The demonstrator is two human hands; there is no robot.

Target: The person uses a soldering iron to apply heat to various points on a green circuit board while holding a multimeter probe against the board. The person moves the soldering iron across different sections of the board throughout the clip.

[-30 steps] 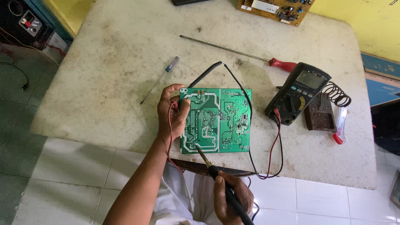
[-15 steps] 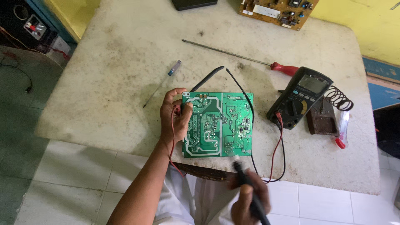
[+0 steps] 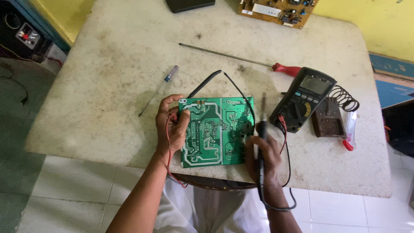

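On the white table [image 3: 108, 64], a green circuit board [image 3: 215, 131] lies near its front edge. Left hand [image 3: 172, 125] grips the board's left side. Right hand [image 3: 263, 157], at the board's right, holds a soldering iron [image 3: 261, 129]. Right of the board: black multimeter [image 3: 302, 99].

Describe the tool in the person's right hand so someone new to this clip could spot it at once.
Start at the worn white stone table and find the green printed circuit board near its front edge. At the board's right side, the right hand grips a slim black-handled soldering iron, tip pointing away. Unlike the red-handled long screwdriver lying loose farther back, it trails a black cord.
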